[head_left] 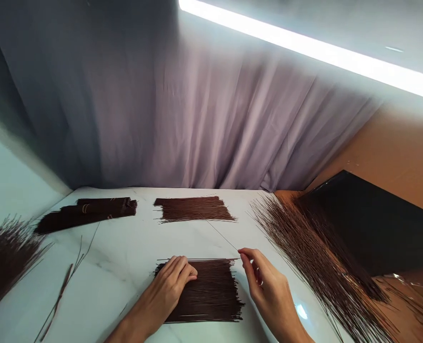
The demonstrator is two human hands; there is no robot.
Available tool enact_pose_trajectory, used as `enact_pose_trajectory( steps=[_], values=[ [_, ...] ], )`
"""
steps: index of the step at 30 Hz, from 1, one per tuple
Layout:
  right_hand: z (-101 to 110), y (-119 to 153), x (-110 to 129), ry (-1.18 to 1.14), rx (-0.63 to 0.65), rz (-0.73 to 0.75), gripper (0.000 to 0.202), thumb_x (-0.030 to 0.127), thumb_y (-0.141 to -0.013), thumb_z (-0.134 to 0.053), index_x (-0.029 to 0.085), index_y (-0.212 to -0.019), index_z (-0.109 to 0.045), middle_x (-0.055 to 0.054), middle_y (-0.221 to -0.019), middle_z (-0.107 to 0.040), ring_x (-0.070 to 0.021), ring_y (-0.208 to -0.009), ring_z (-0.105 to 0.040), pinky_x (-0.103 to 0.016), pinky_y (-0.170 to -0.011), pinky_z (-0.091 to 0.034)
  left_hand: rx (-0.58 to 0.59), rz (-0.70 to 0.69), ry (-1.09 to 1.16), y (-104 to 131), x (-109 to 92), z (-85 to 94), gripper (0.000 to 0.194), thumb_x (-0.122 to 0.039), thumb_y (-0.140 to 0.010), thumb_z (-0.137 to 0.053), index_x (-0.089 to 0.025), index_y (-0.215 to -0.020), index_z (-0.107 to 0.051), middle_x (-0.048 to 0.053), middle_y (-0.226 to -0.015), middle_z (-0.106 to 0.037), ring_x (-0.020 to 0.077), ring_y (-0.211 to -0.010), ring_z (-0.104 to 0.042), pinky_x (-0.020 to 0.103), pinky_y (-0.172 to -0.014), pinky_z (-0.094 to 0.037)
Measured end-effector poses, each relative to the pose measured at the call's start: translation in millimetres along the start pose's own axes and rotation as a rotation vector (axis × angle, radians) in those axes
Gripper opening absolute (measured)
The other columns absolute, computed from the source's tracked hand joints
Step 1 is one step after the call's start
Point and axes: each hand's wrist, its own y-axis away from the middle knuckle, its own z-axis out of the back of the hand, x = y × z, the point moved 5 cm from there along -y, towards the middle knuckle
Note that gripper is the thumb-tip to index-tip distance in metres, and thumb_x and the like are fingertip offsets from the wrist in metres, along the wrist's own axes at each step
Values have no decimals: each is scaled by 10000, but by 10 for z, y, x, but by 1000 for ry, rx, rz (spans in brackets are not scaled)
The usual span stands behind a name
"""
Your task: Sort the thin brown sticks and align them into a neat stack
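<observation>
Thin dark-brown sticks lie side by side in a flat layer (211, 295) on the white marbled table, just in front of me. My left hand (174, 281) rests on the upper left part of this layer, fingers curled together; what is under the fingertips is hidden. Between thumb and forefinger, my right hand (266, 283) pinches the end of one thin brown stick (222, 235), just beyond the layer's upper right corner. That stick slants up and left towards a second flat layer of sticks (195, 209) farther back.
Tied stick bundles (90, 212) lie at the back left, beside a loose pile (7, 259) at the left edge. A few loose sticks (59, 297) lie nearer. On the right, a long loose heap (315, 257) sits by a black panel (372, 228). A grey curtain (197, 119) hangs behind.
</observation>
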Motion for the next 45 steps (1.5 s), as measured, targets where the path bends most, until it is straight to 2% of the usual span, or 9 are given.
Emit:
enact_pose_trajectory(
  steps=[4,7,13,17,21,26,29,35,45],
  values=[
    [6,-8,-9,-6,3,6,201,328,-1055,-425,236,-1080,-603,-31,-894,-720,-144,-608,-648,-242,-548,-500,-22,11,-10,-15,57,-26,207,-86,-1050,-405,-230,-979,-537,28,-935,-615,227,-834,-612,380,-739,-484],
    [29,-6,35,-39,-32,24,177,292,-1046,-449,230,-1088,-609,-27,-868,-704,-140,-596,-626,-246,-549,-498,-48,45,43,-70,-5,89,200,-126,-1061,-393,-242,-955,-516,16,-913,-617,215,-795,-611,360,-717,-476],
    [52,149,298,-116,-264,105,235,186,-999,-555,229,-1228,-588,-24,-833,-700,-138,-558,-603,-269,-582,-538,-5,364,382,-139,-200,393,231,-317,-1090,-322,-279,-936,-490,-24,-869,-582,161,-766,-624,271,-715,-513],
    [33,225,309,-55,-359,27,359,241,-988,-592,219,-1342,-539,-26,-844,-724,-124,-513,-584,-264,-571,-554,25,461,514,-108,-216,375,266,-435,-1068,-340,-293,-936,-522,-37,-800,-557,162,-728,-572,255,-689,-498],
    [-91,208,265,-118,-240,72,359,277,-1014,-535,205,-1365,-506,-13,-797,-719,-103,-442,-527,-229,-484,-514,15,477,678,-129,-232,345,240,-454,-1055,-370,-319,-1059,-568,-36,-848,-555,156,-771,-545,258,-732,-474],
    [-273,238,243,-126,-107,82,329,297,-1039,-491,190,-1350,-506,-20,-789,-736,-112,-463,-604,-203,-403,-454,124,566,1077,-215,-243,164,284,-532,-1020,-446,-277,-1054,-568,-94,-653,-301,91,-495,-233,161,-393,-170],
    [-321,261,252,-148,-97,69,319,303,-1045,-477,187,-1341,-506,-22,-806,-747,-113,-487,-638,-198,-373,-430,75,562,1196,-241,-179,16,365,-593,-967,-507,-233,-964,-566,-86,-662,-385,77,-458,-274,151,-333,-180],
    [-370,277,299,-118,-78,93,334,299,-1058,-443,184,-1371,-468,-24,-852,-761,-108,-471,-642,-207,-375,-433,-54,638,1141,-247,-99,-74,400,-556,-977,-523,-197,-804,-564,-113,-581,-284,68,-468,-196,155,-377,-173],
    [-399,284,318,-101,-75,106,328,299,-1066,-429,177,-1368,-465,-13,-812,-748,-122,-522,-677,-208,-408,-459,-119,674,1111,-267,-105,-66,394,-575,-929,-584,-194,-826,-590,-107,-561,-350,64,-463,-214,165,-391,-155]
  ],
)
